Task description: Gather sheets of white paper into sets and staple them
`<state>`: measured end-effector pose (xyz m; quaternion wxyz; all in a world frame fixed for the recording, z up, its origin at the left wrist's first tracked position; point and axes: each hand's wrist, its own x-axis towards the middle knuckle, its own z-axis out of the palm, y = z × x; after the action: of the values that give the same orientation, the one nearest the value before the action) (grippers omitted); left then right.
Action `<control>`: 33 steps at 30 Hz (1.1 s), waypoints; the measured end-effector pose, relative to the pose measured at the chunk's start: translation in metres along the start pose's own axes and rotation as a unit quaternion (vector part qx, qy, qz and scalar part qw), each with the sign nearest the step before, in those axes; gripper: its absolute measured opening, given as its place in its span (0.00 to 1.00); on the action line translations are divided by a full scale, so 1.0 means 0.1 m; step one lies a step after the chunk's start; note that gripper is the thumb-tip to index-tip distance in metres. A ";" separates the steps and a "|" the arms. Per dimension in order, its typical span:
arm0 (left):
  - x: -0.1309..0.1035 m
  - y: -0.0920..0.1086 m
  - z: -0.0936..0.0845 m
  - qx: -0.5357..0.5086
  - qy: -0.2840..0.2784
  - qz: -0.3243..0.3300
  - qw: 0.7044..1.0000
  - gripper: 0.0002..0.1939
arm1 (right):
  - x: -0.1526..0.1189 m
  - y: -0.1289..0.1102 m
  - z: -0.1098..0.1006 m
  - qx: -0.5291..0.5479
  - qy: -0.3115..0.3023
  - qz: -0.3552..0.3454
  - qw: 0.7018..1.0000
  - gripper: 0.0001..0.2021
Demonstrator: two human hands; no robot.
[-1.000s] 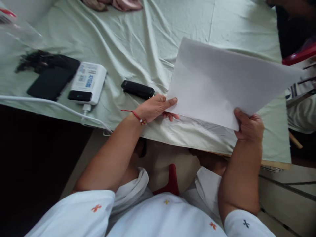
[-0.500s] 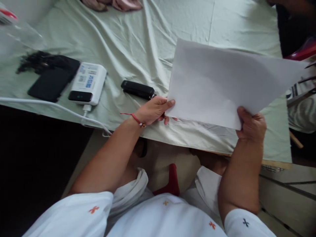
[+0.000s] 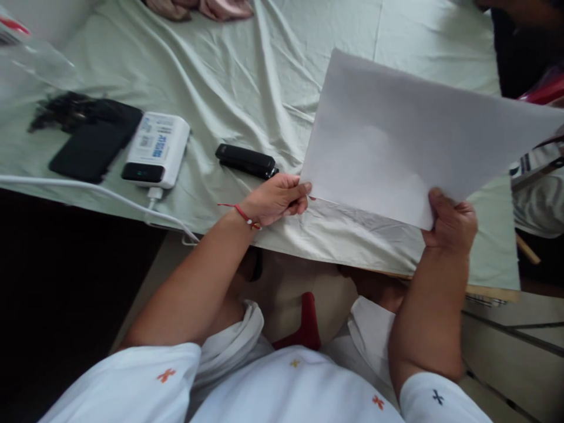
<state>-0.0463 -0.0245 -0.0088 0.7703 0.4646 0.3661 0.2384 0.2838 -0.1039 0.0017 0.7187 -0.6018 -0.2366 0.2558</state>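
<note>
A blank white sheet of paper is held tilted above the cloth, its far right corner reaching toward the picture's right edge. My left hand pinches its near left corner, thumb on top and fingers curled beneath. At the near right corner my right hand grips the paper, the thumb lying on its upper face and the fingers hidden behind. Whether it is one sheet or a thin stack, I cannot tell. Just beyond my left hand lies a black stapler, not touched.
A pale green cloth covers the table. On the left are a white power bank with a cable, a black phone-like slab, and a clear bottle. Pinkish fabric lies at the back.
The paper has turned slightly, its far left corner moving away and to the right. My left fingers have curled in more at the corner; my right hand has barely shifted.
</note>
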 end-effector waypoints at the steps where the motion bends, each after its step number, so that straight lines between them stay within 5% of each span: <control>1: 0.00 -0.01 0.01 -0.007 -0.002 0.009 1.000 0.22 | 0.00 0.00 0.00 -0.006 0.001 0.006 1.000 0.15; 23: 0.03 -0.02 0.05 -0.073 0.005 0.005 0.997 0.16 | 0.01 -0.01 -0.04 -0.024 -0.011 0.039 0.999 0.17; 33: 0.06 -0.08 0.02 -0.052 0.000 -0.009 0.999 0.21 | 0.01 0.00 -0.04 -0.025 -0.020 0.047 0.998 0.17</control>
<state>-0.0408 -0.0253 -0.0173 0.7951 0.4208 0.3576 0.2506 0.2872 -0.1066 0.0010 0.6858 -0.6244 -0.2287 0.2958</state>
